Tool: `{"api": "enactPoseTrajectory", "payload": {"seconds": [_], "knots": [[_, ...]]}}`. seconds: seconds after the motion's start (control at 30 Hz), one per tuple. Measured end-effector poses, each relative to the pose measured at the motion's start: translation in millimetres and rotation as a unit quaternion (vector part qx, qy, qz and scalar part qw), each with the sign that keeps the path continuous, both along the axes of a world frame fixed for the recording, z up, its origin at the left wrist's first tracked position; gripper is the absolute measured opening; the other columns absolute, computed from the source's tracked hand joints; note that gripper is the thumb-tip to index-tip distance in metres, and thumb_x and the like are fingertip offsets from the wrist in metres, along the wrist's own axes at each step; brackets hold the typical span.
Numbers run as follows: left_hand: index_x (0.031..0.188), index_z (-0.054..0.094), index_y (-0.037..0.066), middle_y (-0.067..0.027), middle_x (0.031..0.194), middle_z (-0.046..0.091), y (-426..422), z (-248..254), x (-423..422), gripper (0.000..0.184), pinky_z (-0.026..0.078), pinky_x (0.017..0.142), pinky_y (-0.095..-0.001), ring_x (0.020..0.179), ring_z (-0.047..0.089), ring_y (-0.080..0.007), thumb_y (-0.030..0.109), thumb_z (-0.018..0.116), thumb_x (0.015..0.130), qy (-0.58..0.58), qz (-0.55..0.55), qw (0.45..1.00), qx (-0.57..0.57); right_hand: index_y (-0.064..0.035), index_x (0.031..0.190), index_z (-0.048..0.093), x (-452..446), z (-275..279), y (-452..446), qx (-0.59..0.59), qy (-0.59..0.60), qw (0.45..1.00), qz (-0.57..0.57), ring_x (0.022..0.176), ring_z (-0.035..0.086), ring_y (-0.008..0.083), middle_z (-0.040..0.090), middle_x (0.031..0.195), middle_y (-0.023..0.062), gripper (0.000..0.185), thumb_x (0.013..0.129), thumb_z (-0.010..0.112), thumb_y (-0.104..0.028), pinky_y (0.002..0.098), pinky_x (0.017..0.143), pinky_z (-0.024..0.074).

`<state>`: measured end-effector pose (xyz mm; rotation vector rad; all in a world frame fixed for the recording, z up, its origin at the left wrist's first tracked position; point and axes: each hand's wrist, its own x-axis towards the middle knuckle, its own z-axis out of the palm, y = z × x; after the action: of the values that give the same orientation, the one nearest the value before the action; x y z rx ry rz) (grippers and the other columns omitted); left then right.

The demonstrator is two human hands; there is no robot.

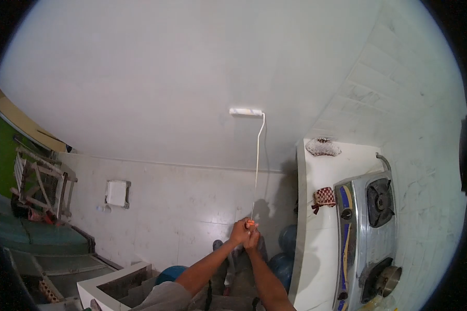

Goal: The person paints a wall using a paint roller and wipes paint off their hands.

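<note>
A paint roller (245, 112) with a pale sleeve lies level against the white wall (155, 88) in front of me. From its right end a long thin rod runs down to an orange handle (251, 223). My left hand (239, 231) is closed around that handle. Just below and to the right, my right hand (252, 240) is also closed on the handle, close against the left. Both forearms reach forward from the bottom of the view. The fingers partly hide the grip.
To my right, a white counter (314, 249) holds a gas stove (360, 228), a metal pot (388, 281) and a red checkered cloth item (324, 197). Dark blue rounded objects (281, 269) sit beside the counter. A white square container (118, 194) and a wooden frame (44, 181) stand left.
</note>
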<state>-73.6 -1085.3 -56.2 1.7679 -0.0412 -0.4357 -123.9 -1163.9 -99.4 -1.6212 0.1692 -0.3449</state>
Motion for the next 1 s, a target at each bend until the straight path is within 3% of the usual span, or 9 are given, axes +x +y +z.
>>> {"api": "enactPoseTrajectory", "payload": {"seconds": [0.1,0.2,0.3,0.4,0.5,0.7,0.9,1.0], "knots": [[0.104,0.065,-0.002,-0.0135,0.085,0.071,-3,57,3,0.037,0.053,0.075,-0.0328,0.079,0.066,-0.0172,0.030,0.075,0.089,-0.044,-0.004,0.999,0.011,-0.0012,0.097,0.063,4,2,-8,-0.062,-0.060,0.996,-0.030,0.078,0.066,0.0201,0.068,0.087,0.0080,0.028,0.102,0.048,-0.024,0.0345,0.071,0.0526],[0.108,0.065,-0.001,-0.0124,0.081,0.069,-13,91,11,0.040,0.053,0.068,-0.0328,0.072,0.065,-0.0174,0.032,0.076,0.088,-0.120,-0.009,0.992,-0.020,-0.0017,0.089,0.062,16,51,-16,0.001,-0.036,0.998,-0.045,0.071,0.063,0.0192,0.064,0.077,0.0061,0.027,0.103,0.050,-0.022,0.0342,0.064,0.0496],[0.110,0.064,-0.001,-0.0123,0.080,0.069,-27,161,33,0.043,0.052,0.064,-0.0338,0.067,0.064,-0.0184,0.034,0.076,0.088,-0.142,-0.017,0.990,-0.005,-0.0002,0.085,0.060,41,91,-43,-0.096,-0.041,0.994,-0.017,0.067,0.059,0.0166,0.060,0.071,0.0062,0.028,0.102,0.053,-0.021,0.0352,0.058,0.0451],[0.113,0.064,0.000,-0.0166,0.091,0.073,-39,210,61,0.043,0.055,0.079,-0.0354,0.086,0.071,-0.0214,0.034,0.074,0.089,-0.160,-0.047,0.986,0.006,0.0012,0.086,0.058,76,142,-47,0.029,-0.081,0.994,-0.067,0.065,0.055,0.0156,0.058,0.069,0.0071,0.027,0.103,0.052,-0.019,0.0356,0.056,0.0422],[0.114,0.063,0.000,-0.0148,0.079,0.069,-50,236,80,0.046,0.053,0.066,-0.0343,0.066,0.065,-0.0222,0.037,0.074,0.089,-0.212,-0.041,0.976,-0.031,0.0019,0.087,0.058,97,182,-62,-0.038,-0.133,0.988,-0.067,0.065,0.053,0.0145,0.058,0.070,0.0064,0.026,0.103,0.052,-0.017,0.0338,0.056,0.0420],[0.113,0.064,0.000,-0.0148,0.079,0.069,-61,235,101,0.044,0.053,0.067,-0.0333,0.068,0.065,-0.0201,0.037,0.073,0.091,-0.202,-0.047,0.978,-0.039,0.0033,0.096,0.061,111,209,-67,-0.035,-0.073,0.994,-0.066,0.071,0.056,0.0128,0.062,0.078,0.0056,0.026,0.104,0.051,-0.019,0.0314,0.060,0.0447],[0.113,0.064,0.000,-0.0124,0.078,0.068,-60,211,93,0.042,0.052,0.066,-0.0321,0.068,0.063,-0.0168,0.035,0.070,0.093,-0.164,-0.049,0.985,-0.030,0.0036,0.098,0.063,104,162,-64,-0.029,-0.044,0.996,-0.078,0.068,0.061,0.0159,0.064,0.075,0.0094,0.036,0.107,0.046,-0.026,0.0331,0.060,0.0479],[0.116,0.065,0.000,-0.0127,0.092,0.072,-56,168,91,0.042,0.055,0.077,-0.0351,0.083,0.068,-0.0182,0.036,0.069,0.094,-0.104,-0.078,0.991,-0.006,0.0043,0.095,0.062,94,143,-64,-0.062,-0.034,0.995,-0.064,0.065,0.063,0.0218,0.063,0.072,0.0124,0.046,0.108,0.041,-0.033,0.0361,0.059,0.0486]]}}
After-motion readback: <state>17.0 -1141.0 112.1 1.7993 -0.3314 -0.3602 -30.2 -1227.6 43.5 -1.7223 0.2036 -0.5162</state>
